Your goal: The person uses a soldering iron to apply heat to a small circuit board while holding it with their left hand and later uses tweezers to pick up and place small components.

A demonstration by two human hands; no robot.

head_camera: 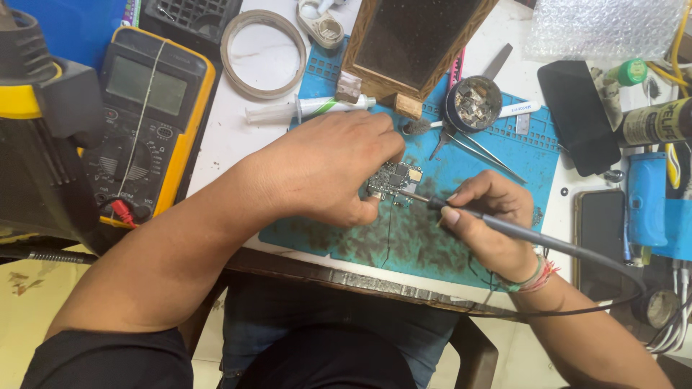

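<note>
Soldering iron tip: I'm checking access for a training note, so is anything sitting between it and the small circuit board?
Nothing visible blocks it. The soldering iron in the right hand reaches the circuit board from its open right edge; the left hand pins the board's left side.

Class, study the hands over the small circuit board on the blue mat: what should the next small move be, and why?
Probably a slight lowering of the soldering iron tip onto the circuit board. The left hand already pins the board to the blue mat, and the right hand holds the tip at the board's right edge.

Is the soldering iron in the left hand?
No, the right hand grips the soldering iron; the left hand steadies the circuit board.
</note>
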